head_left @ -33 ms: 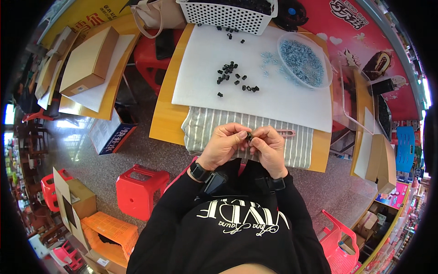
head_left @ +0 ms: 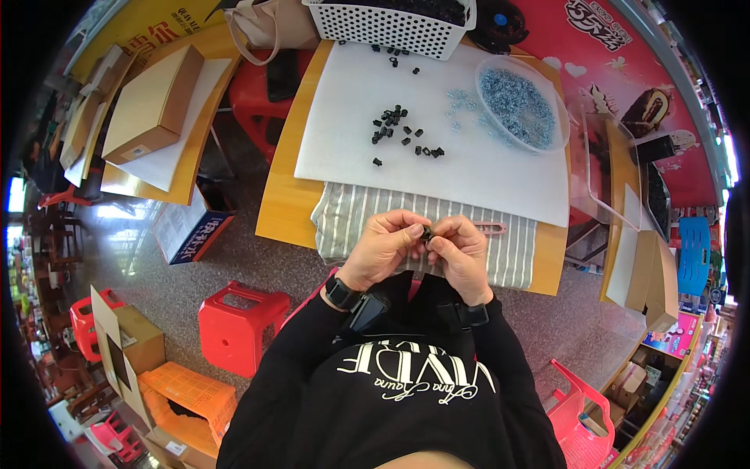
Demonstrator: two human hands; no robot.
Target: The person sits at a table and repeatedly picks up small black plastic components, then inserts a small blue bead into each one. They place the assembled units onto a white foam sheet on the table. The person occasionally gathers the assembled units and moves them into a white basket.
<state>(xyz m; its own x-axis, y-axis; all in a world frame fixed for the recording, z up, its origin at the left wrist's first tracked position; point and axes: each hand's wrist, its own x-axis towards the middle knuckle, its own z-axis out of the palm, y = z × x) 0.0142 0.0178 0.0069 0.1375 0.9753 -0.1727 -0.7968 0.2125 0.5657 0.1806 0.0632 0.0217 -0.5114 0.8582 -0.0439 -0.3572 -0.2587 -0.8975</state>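
Observation:
A small black part [head_left: 426,233] is pinched between the fingertips of my left hand [head_left: 386,247] and my right hand [head_left: 459,254], which meet above the near edge of the table. The fingers cover most of it, so its exact kind cannot be made out. Under my hands lies a grey and white striped cloth [head_left: 341,211]. A slim pink loop-shaped tool [head_left: 492,227] rests on the cloth just beyond my right fingers. Farther off, several small black plastic pieces [head_left: 389,119] lie scattered on a white sheet [head_left: 336,148].
A round clear tub [head_left: 516,105] of small pale-blue pieces stands at the far right, with some spilled beside it. Behind the sheet is a white perforated basket [head_left: 391,31] of black pieces. A red stool [head_left: 238,324] and an orange box [head_left: 191,399] stand on the left floor.

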